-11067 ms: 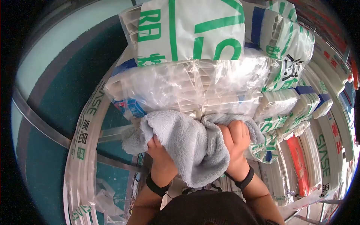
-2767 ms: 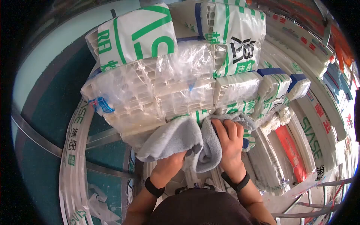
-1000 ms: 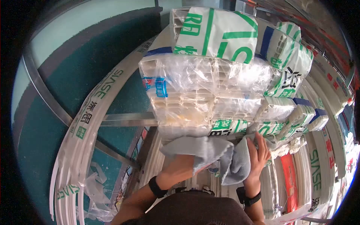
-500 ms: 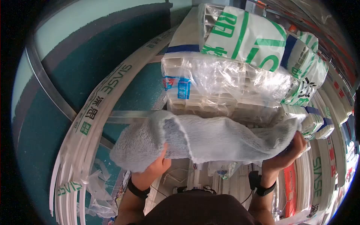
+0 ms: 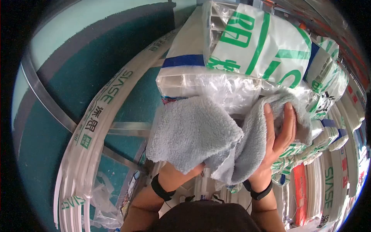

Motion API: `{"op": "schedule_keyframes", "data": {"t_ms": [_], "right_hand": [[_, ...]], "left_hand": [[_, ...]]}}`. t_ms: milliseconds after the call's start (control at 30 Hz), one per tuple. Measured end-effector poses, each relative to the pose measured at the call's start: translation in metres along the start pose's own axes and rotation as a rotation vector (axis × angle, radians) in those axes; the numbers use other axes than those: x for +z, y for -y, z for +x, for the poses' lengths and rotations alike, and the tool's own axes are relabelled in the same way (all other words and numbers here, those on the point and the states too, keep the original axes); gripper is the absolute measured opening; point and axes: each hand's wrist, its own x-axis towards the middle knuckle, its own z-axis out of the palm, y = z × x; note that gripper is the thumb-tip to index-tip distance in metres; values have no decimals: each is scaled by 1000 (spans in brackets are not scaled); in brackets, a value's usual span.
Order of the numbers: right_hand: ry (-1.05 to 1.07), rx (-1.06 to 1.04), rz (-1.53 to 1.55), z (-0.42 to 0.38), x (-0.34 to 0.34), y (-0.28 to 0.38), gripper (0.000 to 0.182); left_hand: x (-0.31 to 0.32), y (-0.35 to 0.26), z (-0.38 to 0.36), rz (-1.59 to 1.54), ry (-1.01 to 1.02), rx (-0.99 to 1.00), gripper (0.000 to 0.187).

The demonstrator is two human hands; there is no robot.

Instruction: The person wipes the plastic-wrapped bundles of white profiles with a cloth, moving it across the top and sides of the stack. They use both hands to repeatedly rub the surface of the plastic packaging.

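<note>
A grey fluffy towel (image 5: 193, 131) hangs bunched between my two hands, in front of the wrapped bundles. My left hand (image 5: 178, 177) grips its lower left part from below; the cloth covers most of the fingers. On the towel's right part, my right hand (image 5: 277, 145) holds a folded section, two fingers showing apart on top and the thumb out of sight. Right behind the cloth are the open ends of white hollow profiles (image 5: 181, 80) in clear plastic film. Each wrist wears a black band.
A bundle in white-and-green printed wrap (image 5: 259, 42) lies on top of the stack. Long film-wrapped strips (image 5: 96, 112) curve along the left, beside a metal rack bar (image 5: 129, 128). More wrapped profiles (image 5: 328, 185) and a red strip (image 5: 300, 193) lie at the right.
The towel was stretched wide between my hands and is now gathered and folded. My right hand has moved left and up onto the cloth; my left hand has shifted slightly right.
</note>
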Motion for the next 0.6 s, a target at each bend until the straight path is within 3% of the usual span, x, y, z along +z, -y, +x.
{"op": "schedule_keyframes", "data": {"t_ms": [167,267,500,600], "right_hand": [[91,42,-16,-13,-7,6,44],[197,12,-50,-17,-17,11,59],[159,48,-17,-26,-14,17,54],[82,76,-27,-32,-10,20,39]], "left_hand": [[6,-3,-3,-188,11,-43,48],[8,-6,-7,-263,15,-67,49],[8,-15,-27,-266,59,-127,52],[9,-18,-43,-211,29,-59,52]]}}
